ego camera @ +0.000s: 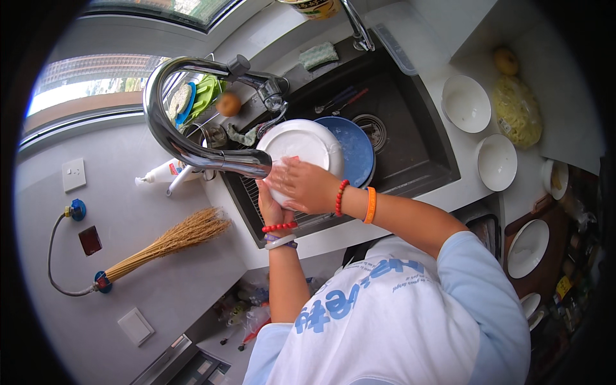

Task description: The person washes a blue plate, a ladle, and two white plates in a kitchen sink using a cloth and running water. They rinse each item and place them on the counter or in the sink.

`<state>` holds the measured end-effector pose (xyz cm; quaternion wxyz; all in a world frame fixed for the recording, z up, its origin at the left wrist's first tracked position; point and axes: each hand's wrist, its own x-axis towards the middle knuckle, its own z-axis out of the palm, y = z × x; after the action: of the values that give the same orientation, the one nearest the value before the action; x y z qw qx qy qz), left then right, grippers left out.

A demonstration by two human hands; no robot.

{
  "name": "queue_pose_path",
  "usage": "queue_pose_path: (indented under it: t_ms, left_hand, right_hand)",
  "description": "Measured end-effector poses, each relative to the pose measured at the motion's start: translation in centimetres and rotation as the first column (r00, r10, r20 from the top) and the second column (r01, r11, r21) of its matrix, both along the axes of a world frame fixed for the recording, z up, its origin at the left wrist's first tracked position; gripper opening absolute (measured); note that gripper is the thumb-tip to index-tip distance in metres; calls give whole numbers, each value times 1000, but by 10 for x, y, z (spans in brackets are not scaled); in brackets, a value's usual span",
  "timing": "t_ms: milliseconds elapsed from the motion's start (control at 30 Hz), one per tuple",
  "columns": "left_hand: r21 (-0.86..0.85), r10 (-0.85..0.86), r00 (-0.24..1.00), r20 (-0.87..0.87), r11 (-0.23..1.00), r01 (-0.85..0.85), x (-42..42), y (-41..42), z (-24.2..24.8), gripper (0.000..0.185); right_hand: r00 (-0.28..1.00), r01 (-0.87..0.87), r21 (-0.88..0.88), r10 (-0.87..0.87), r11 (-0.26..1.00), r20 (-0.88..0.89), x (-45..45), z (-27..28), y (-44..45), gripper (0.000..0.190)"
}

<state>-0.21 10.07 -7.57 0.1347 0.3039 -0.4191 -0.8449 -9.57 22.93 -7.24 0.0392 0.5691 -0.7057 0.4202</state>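
A white plate (308, 137) is tilted over the sink, its foot ring facing up. My left hand (270, 202) grips its near edge from the left and below. Across the plate's lower part lies my right hand (303, 185), fingers stretched and slightly blurred. A small reddish patch shows by its fingertips; what it is, I cannot tell. Right above the hands is the spout of a chrome faucet (245, 163). Behind the white plate, a wet blue plate (353, 149) rests in the dark sink (409, 139), partly covered. Utensils with blue and red handles (344, 98) lie farther back.
White bowls (466, 103) and a bagged yellow-green vegetable (517, 113) stand on the right counter. A sponge (318, 55) sits on the sink's back ledge. At left are a white pump bottle (163, 171), an orange fruit (228, 104) and a straw brush (173, 240) on the wall.
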Motion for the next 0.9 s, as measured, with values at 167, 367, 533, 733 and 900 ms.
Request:
queue_pose_path:
  t_ms: [167,367,533,733,900]
  left_hand:
    - [-126,47,998,31,991,-43,-2,5,18,52]
    - [-98,35,999,10,995,-34,5,-6,10,47]
    - [-178,52,997,58,983,-41,-6,-2,26,46]
    - [-141,134,990,30,982,-129,4,-5,14,50]
    - [-198,169,985,34,967,-159,6,4,19,46]
  right_hand:
    - [994,12,-57,-6,998,107,5,-9,17,42]
    - [992,-114,-137,120,984,36,-2,-10,-14,44]
    - [951,269,-68,-254,961,174,-22,4,-12,51]
    - [939,316,4,-313,949,143,11,1,26,33]
    - [954,268,-95,-251,959,162,7,-11,38,21]
